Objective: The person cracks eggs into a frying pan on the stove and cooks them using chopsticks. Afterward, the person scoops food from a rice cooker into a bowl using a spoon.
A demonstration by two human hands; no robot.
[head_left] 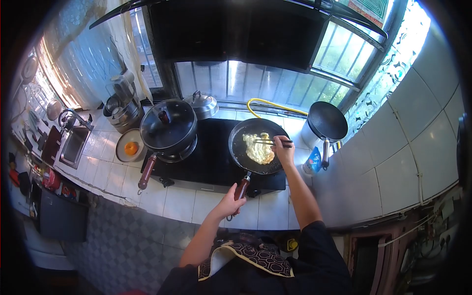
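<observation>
My left hand is wrapped round the reddish-brown handle of a black frying pan on the right side of the stove. My right hand grips a pair of dark chopsticks above the pan. Their tips touch a pale yellow and white mass that looks like cooked egg. It lies in the middle of the pan, with browned spots along its lower right edge. The right fingers hide the back part of the chopsticks.
A lidded wok stands on the left burner of the black stove, its handle pointing toward me. Left of it is a plate with an orange fruit. A small black pan rests on a pot at the right, near a blue packet.
</observation>
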